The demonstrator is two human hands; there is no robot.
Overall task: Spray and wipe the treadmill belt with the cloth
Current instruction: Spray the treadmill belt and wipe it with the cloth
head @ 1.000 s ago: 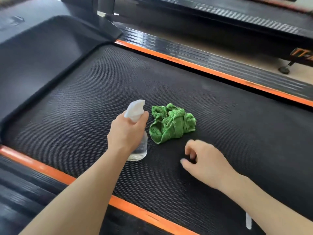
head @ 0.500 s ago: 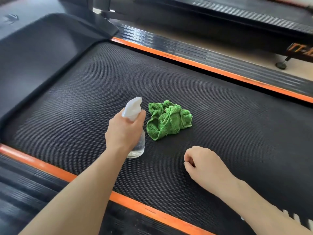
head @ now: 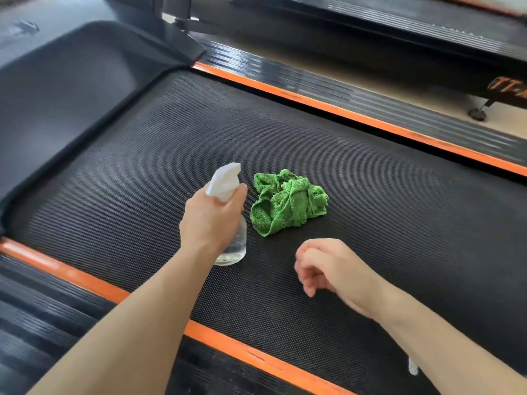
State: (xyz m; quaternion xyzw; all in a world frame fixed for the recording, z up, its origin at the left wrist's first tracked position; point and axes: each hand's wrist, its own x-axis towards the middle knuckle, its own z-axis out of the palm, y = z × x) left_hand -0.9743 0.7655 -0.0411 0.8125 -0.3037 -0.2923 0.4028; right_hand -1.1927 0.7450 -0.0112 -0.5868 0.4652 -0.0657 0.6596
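Note:
The black textured treadmill belt (head: 370, 212) fills the middle of the view. A clear spray bottle (head: 232, 243) with a white trigger head stands on it, and my left hand (head: 212, 220) grips its neck from behind. A crumpled green cloth (head: 288, 202) lies on the belt just right of the bottle, touched by neither hand. My right hand (head: 325, 266) hovers low over the belt in front of the cloth, fingers loosely curled and holding nothing.
Orange strips run along both sides of the belt, the near strip (head: 256, 357) and the far strip (head: 356, 115), with ribbed black side rails beyond them. The motor cover (head: 71, 89) rises at the left. A second treadmill (head: 399, 27) stands behind, across a strip of floor.
My right hand has drawn back from the cloth toward me and its fingers have loosened. My left hand keeps its grip on the bottle in the same spot.

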